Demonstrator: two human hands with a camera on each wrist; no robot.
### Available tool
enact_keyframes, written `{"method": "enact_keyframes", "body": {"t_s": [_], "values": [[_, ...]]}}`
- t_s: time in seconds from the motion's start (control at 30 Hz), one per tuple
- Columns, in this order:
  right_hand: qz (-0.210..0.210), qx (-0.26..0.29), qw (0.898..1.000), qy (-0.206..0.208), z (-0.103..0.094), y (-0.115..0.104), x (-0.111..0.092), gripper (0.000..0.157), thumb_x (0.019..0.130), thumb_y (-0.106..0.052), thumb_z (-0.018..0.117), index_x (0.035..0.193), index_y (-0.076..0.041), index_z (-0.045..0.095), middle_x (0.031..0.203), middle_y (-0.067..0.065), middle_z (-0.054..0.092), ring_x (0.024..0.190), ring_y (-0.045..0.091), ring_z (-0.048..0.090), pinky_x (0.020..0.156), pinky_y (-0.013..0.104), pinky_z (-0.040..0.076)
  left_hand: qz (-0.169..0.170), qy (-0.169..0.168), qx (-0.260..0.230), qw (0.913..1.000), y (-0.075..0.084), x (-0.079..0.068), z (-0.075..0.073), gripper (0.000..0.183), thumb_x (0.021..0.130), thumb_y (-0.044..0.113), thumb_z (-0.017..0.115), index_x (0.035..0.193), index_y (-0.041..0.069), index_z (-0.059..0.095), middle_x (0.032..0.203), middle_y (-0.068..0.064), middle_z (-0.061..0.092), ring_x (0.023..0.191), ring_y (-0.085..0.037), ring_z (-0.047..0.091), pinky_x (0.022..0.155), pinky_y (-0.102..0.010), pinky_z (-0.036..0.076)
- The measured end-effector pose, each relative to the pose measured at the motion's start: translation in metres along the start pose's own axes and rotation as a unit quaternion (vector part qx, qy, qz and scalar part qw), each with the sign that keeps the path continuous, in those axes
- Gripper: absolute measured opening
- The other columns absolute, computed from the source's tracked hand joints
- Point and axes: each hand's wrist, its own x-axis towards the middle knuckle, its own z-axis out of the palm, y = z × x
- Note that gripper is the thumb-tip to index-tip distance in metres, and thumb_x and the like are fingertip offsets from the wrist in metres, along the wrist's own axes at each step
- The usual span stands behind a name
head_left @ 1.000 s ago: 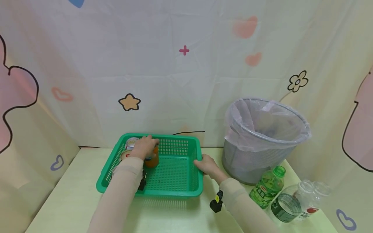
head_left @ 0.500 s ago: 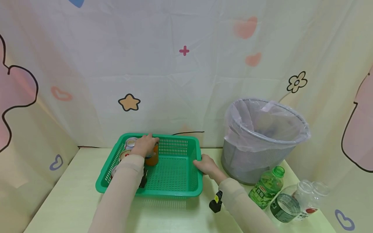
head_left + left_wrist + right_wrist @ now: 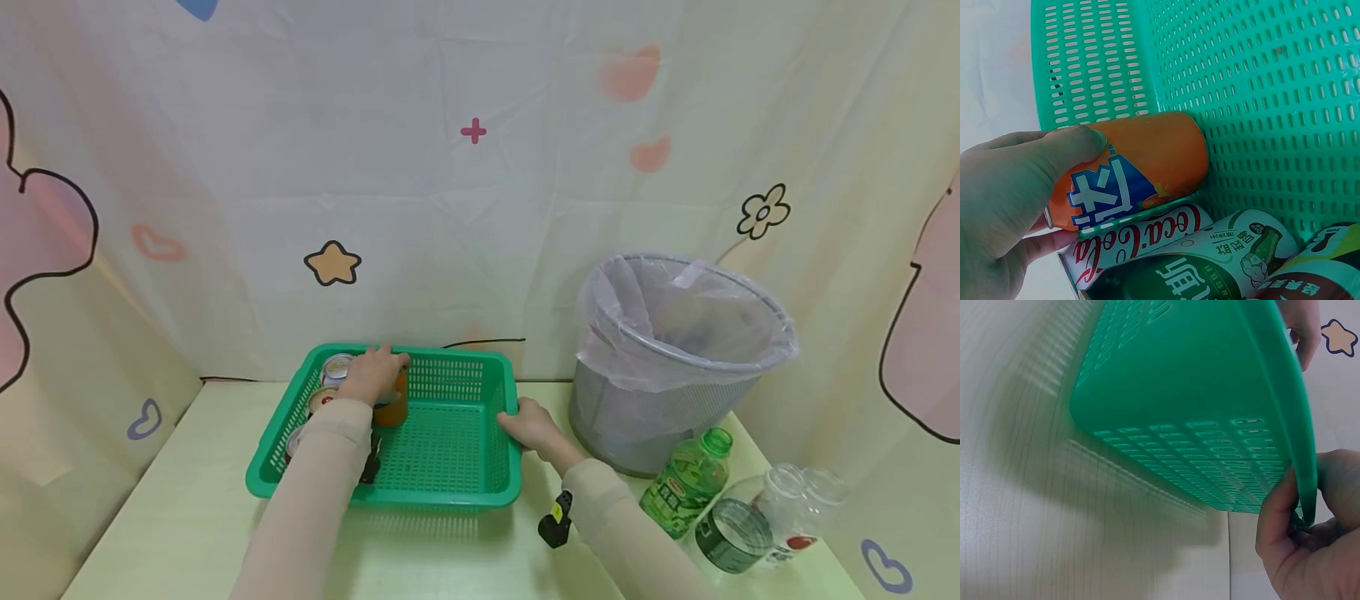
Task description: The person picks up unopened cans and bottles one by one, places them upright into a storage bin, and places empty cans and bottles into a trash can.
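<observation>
The green plastic basket [image 3: 442, 454] rests on the table in the head view. Inside it, my left hand [image 3: 369, 377] grips an orange drink can [image 3: 1157, 153] by its top end, the thumb across its side. The can stands by the basket's far wall. Beside it in the left wrist view are a white Coca-Cola can [image 3: 1169, 226], a green-and-white can [image 3: 1210, 265] and a yellow-and-dark-red can [image 3: 1316, 278]. My right hand [image 3: 536, 427] holds the basket's right rim, thumb and fingers on either side of it, as the right wrist view shows.
A mesh waste bin [image 3: 637, 417] with a pale plastic liner stands right of the basket. In front of it are a green bottle [image 3: 686, 487] and clear plastic bottles [image 3: 783, 508]. A patterned curtain [image 3: 480, 208] hangs directly behind the table [image 3: 427, 558].
Both hands keep their holds almost unmoved. The left forearm has shifted slightly right, so more of the cans at the basket's left side shows.
</observation>
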Motion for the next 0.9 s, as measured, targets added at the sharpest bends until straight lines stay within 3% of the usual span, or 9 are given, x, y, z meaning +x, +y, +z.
{"method": "enact_keyframes", "body": {"t_s": [0.33,0.9], "values": [[0.001,-0.002,1.000,-0.002,0.0005,0.0005,0.0014,0.029,0.090,-0.019,0.051,0.107,0.004,0.052,0.087,0.012,0.060,0.068,0.016,0.061,0.054,0.029,0.053,-0.001,-0.005,-0.004,1.0000,0.0014,-0.0032,-0.0032,0.047,0.078,0.022,0.073,0.121,0.015,0.055,0.118,-0.019,0.047,0.101,-0.038,0.049,0.087,-0.049,0.045],[-0.001,0.000,1.000,0.002,0.0004,-0.0001,0.0009,0.029,0.089,-0.018,0.051,0.107,0.004,0.052,0.088,0.013,0.060,0.068,0.017,0.061,0.054,0.029,0.053,0.002,0.003,-0.002,1.0000,0.0005,-0.0051,-0.0028,0.050,0.077,0.019,0.074,0.123,0.016,0.054,0.118,-0.019,0.047,0.102,-0.039,0.048,0.087,-0.050,0.044]]}}
